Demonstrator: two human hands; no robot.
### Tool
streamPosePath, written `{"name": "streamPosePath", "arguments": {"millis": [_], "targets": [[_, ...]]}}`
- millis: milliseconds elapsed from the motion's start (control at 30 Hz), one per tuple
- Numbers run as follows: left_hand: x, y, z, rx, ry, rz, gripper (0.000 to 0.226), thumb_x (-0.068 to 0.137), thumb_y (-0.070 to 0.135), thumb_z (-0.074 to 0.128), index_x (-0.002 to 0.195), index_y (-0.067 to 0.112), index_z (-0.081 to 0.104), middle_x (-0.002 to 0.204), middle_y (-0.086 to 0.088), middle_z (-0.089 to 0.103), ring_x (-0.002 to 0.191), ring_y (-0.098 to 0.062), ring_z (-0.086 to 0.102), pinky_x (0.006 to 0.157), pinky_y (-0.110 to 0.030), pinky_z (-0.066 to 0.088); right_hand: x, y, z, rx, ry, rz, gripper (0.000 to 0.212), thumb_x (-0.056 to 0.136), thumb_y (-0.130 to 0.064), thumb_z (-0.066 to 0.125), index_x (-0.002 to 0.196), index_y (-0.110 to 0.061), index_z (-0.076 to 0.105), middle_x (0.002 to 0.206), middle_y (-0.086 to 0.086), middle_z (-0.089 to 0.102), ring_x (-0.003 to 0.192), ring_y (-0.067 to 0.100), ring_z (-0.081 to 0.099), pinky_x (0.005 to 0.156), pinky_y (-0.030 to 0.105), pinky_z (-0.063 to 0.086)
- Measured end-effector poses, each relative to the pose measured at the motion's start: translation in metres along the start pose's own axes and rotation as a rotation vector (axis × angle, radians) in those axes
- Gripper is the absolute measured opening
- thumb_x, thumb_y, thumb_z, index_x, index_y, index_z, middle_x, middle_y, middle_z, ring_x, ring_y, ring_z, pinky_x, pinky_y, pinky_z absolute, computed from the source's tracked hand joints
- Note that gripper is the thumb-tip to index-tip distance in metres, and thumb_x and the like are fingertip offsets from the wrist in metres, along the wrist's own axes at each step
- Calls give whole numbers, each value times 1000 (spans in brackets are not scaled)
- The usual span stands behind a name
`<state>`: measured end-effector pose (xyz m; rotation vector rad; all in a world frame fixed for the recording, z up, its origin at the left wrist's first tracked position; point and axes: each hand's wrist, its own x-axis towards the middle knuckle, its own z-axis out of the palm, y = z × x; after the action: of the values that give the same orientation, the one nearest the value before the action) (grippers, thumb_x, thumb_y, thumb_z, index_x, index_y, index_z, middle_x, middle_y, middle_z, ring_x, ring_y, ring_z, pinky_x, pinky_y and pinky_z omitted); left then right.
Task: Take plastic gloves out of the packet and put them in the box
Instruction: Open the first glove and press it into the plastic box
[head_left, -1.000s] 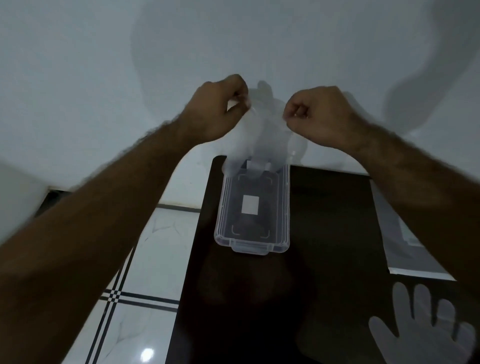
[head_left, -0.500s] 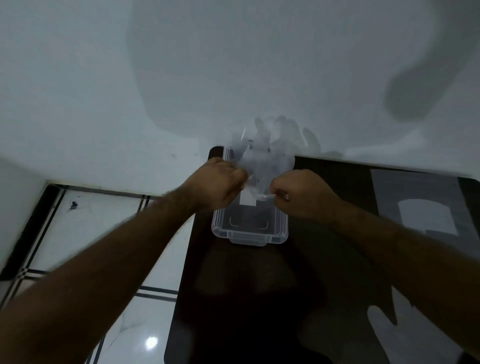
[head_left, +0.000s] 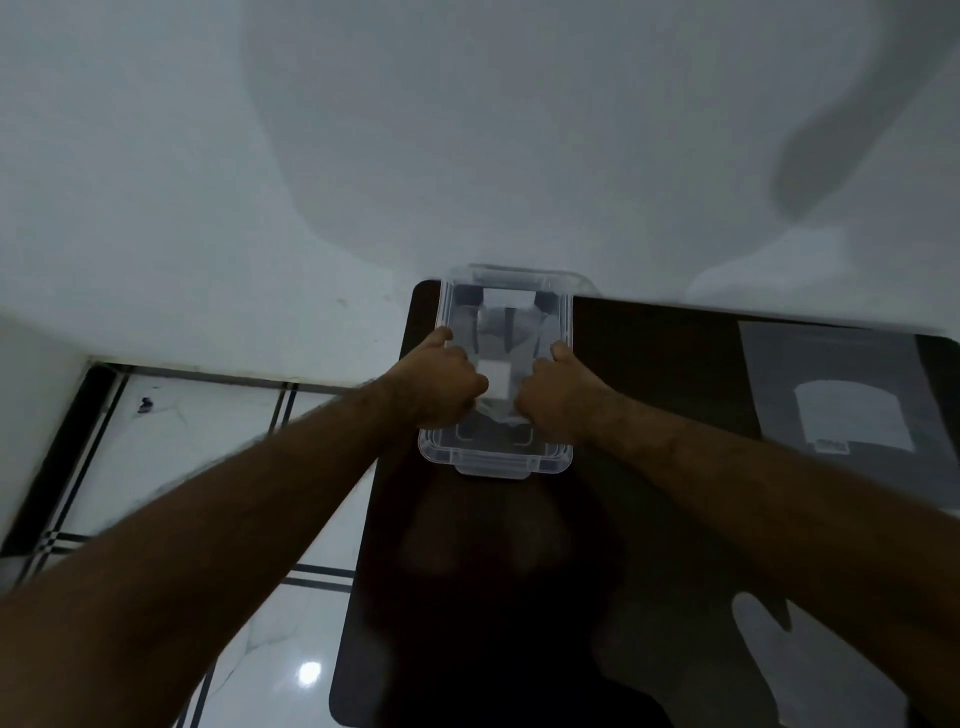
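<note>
A clear plastic box (head_left: 496, 457) stands open at the far left of the dark table (head_left: 649, 395). A thin clear plastic glove (head_left: 506, 332) lies spread inside it, fingers toward the wall. My left hand (head_left: 441, 384) and my right hand (head_left: 556, 395) are both down in the box, fists closed, each pinching the glove's cuff near a white label on the box floor. The glove packet (head_left: 852, 405) lies flat at the table's far right. Another loose glove (head_left: 810, 670) rests near the front right, partly hidden under my right forearm.
The table backs onto a pale wall (head_left: 467, 156). To its left the white tiled floor (head_left: 156, 467) drops away past the table edge. The box lid (head_left: 519, 273) leans back against the wall.
Both hands came down from in front of the wall into the box, carrying the glove with them. The glove now lies inside the box instead of hanging above it.
</note>
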<state>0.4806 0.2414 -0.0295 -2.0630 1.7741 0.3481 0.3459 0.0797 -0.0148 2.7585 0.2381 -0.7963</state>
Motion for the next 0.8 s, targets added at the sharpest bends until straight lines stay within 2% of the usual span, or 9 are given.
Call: {"name": "streamPosePath", "arguments": {"millis": [100, 167, 267, 400, 500, 567, 700, 800], "targets": [[2, 1, -2, 11, -66, 33, 28, 100, 42, 67, 122, 25, 72, 123, -2, 75, 127, -26, 64, 127, -63, 17, 3, -2, -3, 34, -79, -74, 41, 99, -43, 65, 134, -22, 62, 127, 4, 66, 124, 27, 58, 119, 52, 28], [3, 2, -2, 10, -120, 56, 28, 101, 43, 66, 122, 27, 73, 126, -2, 73, 131, -27, 61, 127, -67, 10, 7, -2, -5, 68, -118, -102, 40, 99, -50, 62, 129, -26, 66, 120, 1, 67, 120, 24, 59, 116, 50, 29], [1, 3, -6, -29, -202, 87, 38, 101, 57, 61, 122, 28, 72, 131, -1, 70, 139, -26, 54, 126, -70, 0, 13, 0, -7, 72, -171, -138, 44, 99, -64, 50, 118, -31, 72, 104, -5, 66, 110, 19, 61, 114, 51, 27], [-1, 0, -12, -127, -236, 97, 45, 102, 62, 54, 123, 28, 74, 138, 2, 68, 150, -23, 43, 126, -71, -10, 15, 3, -11, 61, -185, -173, 37, 102, -57, 51, 120, -31, 71, 106, -5, 64, 110, 19, 58, 114, 53, 26], [-1, -2, -8, -97, -258, 103, 47, 104, 61, 46, 119, 29, 77, 135, 5, 70, 154, -22, 38, 125, -73, -12, 18, 1, -11, 28, -155, -162, 33, 103, -46, 56, 129, -28, 67, 121, 1, 67, 118, 24, 60, 115, 52, 32], [-1, 2, -6, -43, -265, 100, 48, 106, 58, 43, 121, 26, 76, 130, 3, 72, 148, -22, 44, 125, -71, -13, 20, -3, -11, 2, -154, -136, 34, 102, -43, 59, 132, -27, 65, 128, 4, 66, 122, 28, 59, 115, 52, 36], [0, 10, -5, 108, -200, 88, 43, 106, 54, 47, 123, 25, 74, 129, 0, 72, 141, -25, 51, 125, -73, -8, 20, -8, -14, -1, -156, -100, 33, 102, -40, 61, 129, -22, 62, 130, 5, 65, 125, 30, 58, 115, 53, 36], [5, 10, -1, 112, -138, 83, 35, 104, 46, 54, 128, 28, 72, 130, 1, 72, 142, -27, 52, 126, -72, -3, 18, -8, -14, -2, -60, -77, 32, 104, -38, 57, 129, -19, 62, 128, 7, 66, 120, 29, 60, 111, 51, 39]]}}
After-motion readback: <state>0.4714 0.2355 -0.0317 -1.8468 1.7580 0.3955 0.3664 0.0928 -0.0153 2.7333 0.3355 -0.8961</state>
